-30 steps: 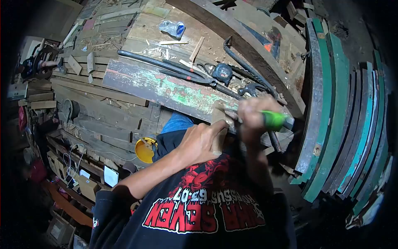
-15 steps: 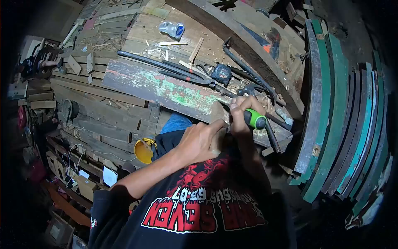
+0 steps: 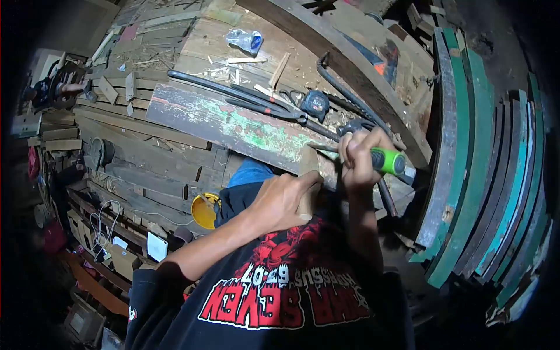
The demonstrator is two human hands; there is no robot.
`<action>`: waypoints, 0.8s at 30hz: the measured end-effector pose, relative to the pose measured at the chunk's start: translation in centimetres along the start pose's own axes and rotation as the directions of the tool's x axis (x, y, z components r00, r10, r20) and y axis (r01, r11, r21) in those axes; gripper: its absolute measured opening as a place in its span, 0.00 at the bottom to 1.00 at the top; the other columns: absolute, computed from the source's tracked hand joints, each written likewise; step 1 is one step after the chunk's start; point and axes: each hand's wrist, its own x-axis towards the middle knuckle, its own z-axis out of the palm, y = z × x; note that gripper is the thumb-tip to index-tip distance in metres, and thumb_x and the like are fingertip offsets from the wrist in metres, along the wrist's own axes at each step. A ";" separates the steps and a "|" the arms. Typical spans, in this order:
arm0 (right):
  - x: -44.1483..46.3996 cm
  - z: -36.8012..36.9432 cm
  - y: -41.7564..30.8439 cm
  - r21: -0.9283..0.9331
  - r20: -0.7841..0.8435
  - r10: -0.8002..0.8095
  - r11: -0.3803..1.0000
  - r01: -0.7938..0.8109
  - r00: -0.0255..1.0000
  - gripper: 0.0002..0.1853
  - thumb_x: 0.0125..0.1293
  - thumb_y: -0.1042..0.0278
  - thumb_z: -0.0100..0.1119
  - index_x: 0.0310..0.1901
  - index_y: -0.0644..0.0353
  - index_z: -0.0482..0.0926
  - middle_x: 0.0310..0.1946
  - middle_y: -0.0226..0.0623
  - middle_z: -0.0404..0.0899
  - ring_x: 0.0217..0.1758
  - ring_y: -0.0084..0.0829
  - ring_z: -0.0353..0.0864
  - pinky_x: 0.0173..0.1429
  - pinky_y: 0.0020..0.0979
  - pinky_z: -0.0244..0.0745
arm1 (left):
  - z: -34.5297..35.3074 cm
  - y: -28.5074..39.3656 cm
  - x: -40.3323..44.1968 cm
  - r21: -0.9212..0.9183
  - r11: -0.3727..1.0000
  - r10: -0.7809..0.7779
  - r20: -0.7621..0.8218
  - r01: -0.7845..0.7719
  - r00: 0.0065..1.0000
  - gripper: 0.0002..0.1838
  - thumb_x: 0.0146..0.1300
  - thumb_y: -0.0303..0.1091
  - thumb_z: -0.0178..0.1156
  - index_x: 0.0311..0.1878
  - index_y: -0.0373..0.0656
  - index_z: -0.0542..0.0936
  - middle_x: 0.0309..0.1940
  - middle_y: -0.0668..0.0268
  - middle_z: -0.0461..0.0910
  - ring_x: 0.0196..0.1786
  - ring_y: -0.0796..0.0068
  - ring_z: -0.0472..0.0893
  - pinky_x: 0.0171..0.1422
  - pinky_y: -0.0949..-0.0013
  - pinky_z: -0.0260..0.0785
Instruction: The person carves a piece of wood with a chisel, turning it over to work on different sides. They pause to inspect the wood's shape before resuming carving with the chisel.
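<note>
My left hand [image 3: 287, 199] is wrapped around a short, narrow wood piece [image 3: 308, 162], which stands out above and below my fingers. My right hand [image 3: 363, 154] grips a hand tool with a green and black handle [image 3: 389, 161]. Its narrow dark blade [image 3: 324, 147] points left, its tip at the upper end of the wood piece; I cannot tell whether it is a file or a chisel. Beneath lies a board with flaking green paint [image 3: 233, 123]. On and beside it are long-handled tongs [image 3: 268, 108] and a tape measure [image 3: 315, 104].
Behind the board are a bent metal bar [image 3: 350, 87], a hand saw [image 3: 364, 51], a crumpled plastic cup [image 3: 244, 41] and wood shavings. A thick curved beam [image 3: 344, 52] crosses the bench. Green planks [image 3: 466, 163] stack at right. A yellow helmet [image 3: 204, 211] sits at left.
My right hand has moved right and turned, so the tool's handle now points right and its blade shows over the wood piece. My left hand has stayed nearly in place.
</note>
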 end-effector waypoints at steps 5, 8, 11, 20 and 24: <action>2.0 0.0 -7.9 0.282 0.073 -0.165 0.949 0.138 0.984 0.14 0.64 0.81 0.56 0.27 0.55 0.62 0.18 0.25 0.61 0.18 0.18 0.55 0.25 0.29 0.54 | 0.2 -0.3 -0.2 0.027 0.995 0.093 0.059 -0.094 0.994 0.33 0.49 0.48 0.74 0.57 0.39 0.81 0.34 0.47 0.88 0.38 0.38 0.87 0.42 0.44 0.79; 0.6 -0.4 -7.3 0.427 0.111 -0.170 0.898 0.108 0.979 0.13 0.65 0.81 0.59 0.28 0.56 0.65 0.19 0.24 0.64 0.19 0.20 0.59 0.26 0.30 0.56 | 0.2 -0.2 0.0 0.061 0.994 0.080 0.110 -0.087 0.991 0.34 0.49 0.49 0.74 0.57 0.40 0.81 0.33 0.46 0.87 0.38 0.38 0.87 0.41 0.44 0.78; -2.1 -0.1 -2.1 0.067 0.090 0.056 0.996 -0.062 0.994 0.17 0.62 0.78 0.65 0.24 0.55 0.65 0.20 0.23 0.65 0.24 0.19 0.62 0.32 0.29 0.65 | -0.8 0.5 0.1 0.049 0.998 0.042 0.117 -0.048 0.992 0.35 0.48 0.50 0.75 0.58 0.40 0.81 0.32 0.46 0.87 0.37 0.39 0.87 0.41 0.43 0.78; -0.9 -0.3 -7.9 0.218 0.171 -0.210 0.961 0.171 0.963 0.20 0.70 0.75 0.67 0.25 0.57 0.64 0.21 0.26 0.66 0.23 0.19 0.64 0.28 0.28 0.61 | 0.5 -0.5 -0.1 0.152 0.976 0.137 0.133 -0.157 0.982 0.31 0.51 0.42 0.71 0.59 0.40 0.81 0.28 0.45 0.84 0.35 0.38 0.86 0.38 0.42 0.78; -2.6 0.1 -1.4 -0.039 0.156 -0.060 0.997 0.067 0.986 0.19 0.64 0.80 0.64 0.25 0.55 0.63 0.19 0.24 0.62 0.22 0.19 0.60 0.26 0.29 0.57 | -0.2 0.6 -0.2 0.091 0.984 0.143 0.098 -0.152 0.985 0.20 0.56 0.32 0.64 0.54 0.41 0.82 0.25 0.43 0.83 0.33 0.38 0.86 0.36 0.43 0.77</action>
